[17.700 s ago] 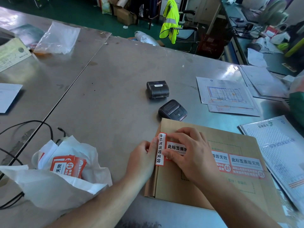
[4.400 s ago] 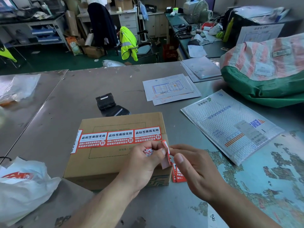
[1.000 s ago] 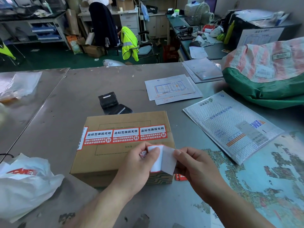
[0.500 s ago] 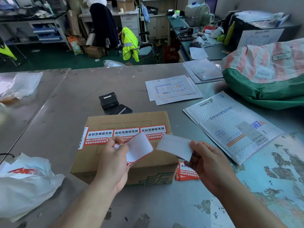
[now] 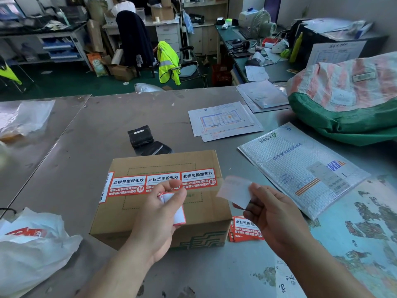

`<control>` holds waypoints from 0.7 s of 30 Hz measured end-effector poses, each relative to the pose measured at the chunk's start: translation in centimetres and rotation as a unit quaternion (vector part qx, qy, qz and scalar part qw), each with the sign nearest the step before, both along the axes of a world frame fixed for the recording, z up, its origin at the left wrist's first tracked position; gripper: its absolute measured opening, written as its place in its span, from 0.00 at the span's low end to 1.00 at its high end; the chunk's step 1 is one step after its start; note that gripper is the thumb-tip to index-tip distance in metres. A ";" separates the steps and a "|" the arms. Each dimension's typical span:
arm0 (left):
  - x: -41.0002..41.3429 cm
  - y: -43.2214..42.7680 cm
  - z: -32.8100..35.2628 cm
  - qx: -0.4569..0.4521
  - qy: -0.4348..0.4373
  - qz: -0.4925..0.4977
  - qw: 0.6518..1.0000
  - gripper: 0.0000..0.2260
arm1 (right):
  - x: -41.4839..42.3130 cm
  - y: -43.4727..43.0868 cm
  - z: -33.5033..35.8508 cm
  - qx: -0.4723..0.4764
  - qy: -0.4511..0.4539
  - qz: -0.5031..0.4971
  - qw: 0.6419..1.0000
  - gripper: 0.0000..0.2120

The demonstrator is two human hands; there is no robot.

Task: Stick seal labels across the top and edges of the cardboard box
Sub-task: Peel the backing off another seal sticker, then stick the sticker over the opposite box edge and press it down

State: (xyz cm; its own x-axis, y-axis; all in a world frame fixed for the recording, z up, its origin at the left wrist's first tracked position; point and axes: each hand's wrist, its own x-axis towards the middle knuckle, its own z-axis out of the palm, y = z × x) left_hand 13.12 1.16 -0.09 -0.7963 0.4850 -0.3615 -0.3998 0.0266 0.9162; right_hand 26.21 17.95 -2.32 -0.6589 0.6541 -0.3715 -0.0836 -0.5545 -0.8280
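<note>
Cardboard box: on the metal table, between both hands; three seal labels span its top, one folded over the left edge.
Left hand: fingers pinched on a peeled label, blank side showing, over the box top.
Right hand: pinching the white backing paper, beside the right edge.
Spare labels: stacked just right of the box.
Risk: the loose label could curl onto itself or the fingers, or land crooked and miss the right edge.

Cardboard box: matt brown. Seal labels: glossy paper. Table: dull, scuffed metal; bubble mailer shiny plastic.
</note>
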 end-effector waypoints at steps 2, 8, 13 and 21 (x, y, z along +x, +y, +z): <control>0.0 0.2 0.1 0.013 0.000 -0.013 1.000 0.05 | -0.1 -0.1 0.3 0.012 -0.001 0.003 1.000 0.14; 0.3 0.8 0.5 0.000 0.046 -0.046 0.998 0.08 | 0.0 -0.3 1.1 0.096 -0.006 0.017 0.995 0.10; 0.5 1.3 0.6 -0.053 0.056 -0.117 0.990 0.22 | 0.8 -1.0 1.3 0.405 -0.086 0.034 0.910 0.07; 1.0 1.7 0.5 -0.107 0.065 -0.150 0.981 0.16 | 0.7 -1.9 -0.9 0.694 0.011 0.050 0.718 0.05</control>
State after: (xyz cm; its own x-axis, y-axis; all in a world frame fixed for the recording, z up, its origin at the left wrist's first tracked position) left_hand 14.10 2.90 0.44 -0.6756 0.6287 -0.3851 -0.2238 0.3228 0.9196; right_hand 26.89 16.06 -3.26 -0.7245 0.3319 0.6041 -0.1235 0.7997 -0.5875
